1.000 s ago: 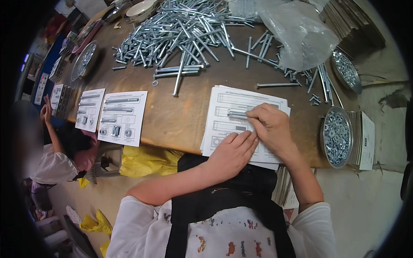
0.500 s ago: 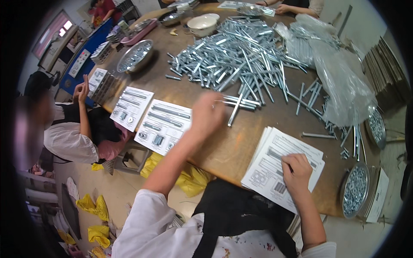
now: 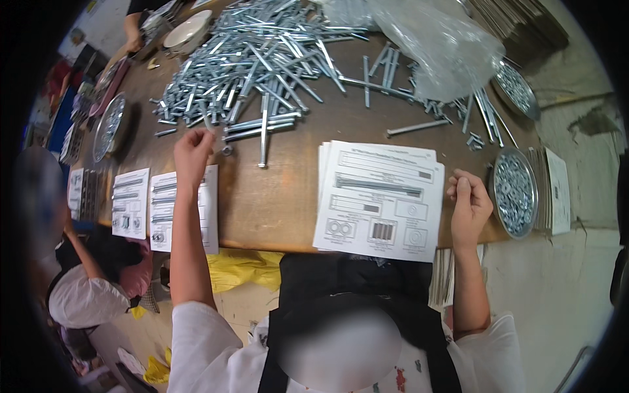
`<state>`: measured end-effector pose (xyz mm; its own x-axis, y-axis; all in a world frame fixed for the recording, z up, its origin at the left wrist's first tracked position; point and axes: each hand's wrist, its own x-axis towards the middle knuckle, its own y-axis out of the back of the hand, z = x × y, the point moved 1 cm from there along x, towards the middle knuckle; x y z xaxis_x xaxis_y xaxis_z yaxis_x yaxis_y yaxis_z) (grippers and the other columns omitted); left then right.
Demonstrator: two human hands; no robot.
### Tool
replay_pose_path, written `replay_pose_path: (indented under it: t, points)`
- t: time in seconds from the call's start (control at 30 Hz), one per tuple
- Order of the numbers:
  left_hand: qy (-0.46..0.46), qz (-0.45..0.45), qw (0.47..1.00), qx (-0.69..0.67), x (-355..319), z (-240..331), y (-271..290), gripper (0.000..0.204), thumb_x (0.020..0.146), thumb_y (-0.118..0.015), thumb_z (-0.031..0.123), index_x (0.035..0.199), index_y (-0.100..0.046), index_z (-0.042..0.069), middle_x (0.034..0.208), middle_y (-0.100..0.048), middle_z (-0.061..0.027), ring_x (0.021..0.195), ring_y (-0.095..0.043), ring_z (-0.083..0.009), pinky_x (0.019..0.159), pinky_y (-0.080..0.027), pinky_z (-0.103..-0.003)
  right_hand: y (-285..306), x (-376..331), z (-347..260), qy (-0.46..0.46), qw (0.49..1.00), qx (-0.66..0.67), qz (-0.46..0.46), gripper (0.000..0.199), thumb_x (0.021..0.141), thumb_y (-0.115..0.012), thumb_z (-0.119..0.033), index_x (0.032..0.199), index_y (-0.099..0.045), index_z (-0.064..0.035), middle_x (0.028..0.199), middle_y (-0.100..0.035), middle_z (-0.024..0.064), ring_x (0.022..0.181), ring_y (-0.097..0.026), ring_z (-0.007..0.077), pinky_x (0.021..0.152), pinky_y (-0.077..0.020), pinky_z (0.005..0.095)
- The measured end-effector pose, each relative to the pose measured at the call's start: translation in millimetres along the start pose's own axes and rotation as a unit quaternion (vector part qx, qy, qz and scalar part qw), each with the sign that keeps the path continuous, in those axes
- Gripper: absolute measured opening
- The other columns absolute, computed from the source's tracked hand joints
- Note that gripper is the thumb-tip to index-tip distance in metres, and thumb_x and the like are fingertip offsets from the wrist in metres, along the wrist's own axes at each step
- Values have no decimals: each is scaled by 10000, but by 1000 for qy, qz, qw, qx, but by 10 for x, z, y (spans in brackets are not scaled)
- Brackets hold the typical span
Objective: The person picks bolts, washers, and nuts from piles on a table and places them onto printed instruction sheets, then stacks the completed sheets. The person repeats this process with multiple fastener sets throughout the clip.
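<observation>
My left hand (image 3: 194, 156) is raised at the near edge of a large heap of silver bolts (image 3: 242, 62), its fingers closed. A pale, slim piece sticks up by its fingertips, too blurred to name. Near it, several long bolts (image 3: 262, 128) lie apart from the heap. My right hand (image 3: 470, 206) is curled just right of a stack of printed white cards (image 3: 393, 245), fingertips together; whatever they may hold is hidden. Long grey bolt shapes show on the top card; I cannot tell whether they are real or printed. Right of that hand stands a metal bowl of washers (image 3: 515, 193).
Two printed cards (image 3: 131, 203) (image 3: 208, 209) lie at the left, with a co-worker's arm (image 3: 85, 252) beyond. Another metal bowl (image 3: 110, 128) is at the far left, and one more (image 3: 516, 88) at the right. A clear plastic bag (image 3: 432, 49) and loose bolts (image 3: 419, 128) lie at the back right.
My view has swung to the right. My right hand has left the card stack for its right side, towards the bowl. My left hand has moved leftward from the loose bolts, its fingers now closed.
</observation>
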<state>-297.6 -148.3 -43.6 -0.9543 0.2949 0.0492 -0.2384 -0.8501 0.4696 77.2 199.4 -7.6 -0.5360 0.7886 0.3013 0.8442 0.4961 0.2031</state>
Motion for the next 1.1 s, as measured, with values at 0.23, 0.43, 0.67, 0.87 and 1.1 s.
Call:
replay_pose_path:
  t: [0.23,0.43,0.67,0.87,1.1]
  points:
    - [-372,-260,882,125,-1437,1123,-1026,172,825,-739,97,986,-715,44,954,-667,-107,845,-667,-277,703,-538,-351,-218,-279,-122,35,974,-92,-206,169,890,-648,-37,1047,-704,-16,924,-702,91,677,-629,113,635,-508,250]
    - [-368,-234,891,127,-1597,1084,-1278,263,789,-783,161,1006,-692,44,944,-656,-123,833,-654,-306,701,-537,-382,-642,-472,-135,196,928,-211,-237,199,759,-771,-80,955,-739,-72,881,-659,46,697,-651,208,610,-520,308]
    - [-195,-212,958,6,-1732,840,-1071,315,803,-801,167,1073,-700,40,858,-614,-80,683,-631,-202,620,-507,-308,-707,-482,-119,190,932,-209,-226,163,744,-790,-90,902,-750,-93,808,-628,21,694,-642,191,590,-507,307]
    - [-200,-182,963,3,-1733,765,-1179,248,820,-782,148,1027,-705,36,833,-621,-90,678,-629,-203,615,-501,-313,-726,-475,-125,209,928,-203,-233,168,755,-782,-81,919,-745,-77,821,-634,25,676,-637,194,579,-501,306]
    - [-193,-214,957,20,-1451,908,-1221,267,867,-742,98,1117,-690,17,904,-615,-71,745,-602,-147,669,-485,-260,-241,-123,-130,93,947,-261,-163,256,787,-742,-67,1041,-713,-63,937,-671,78,679,-638,200,625,-517,295]
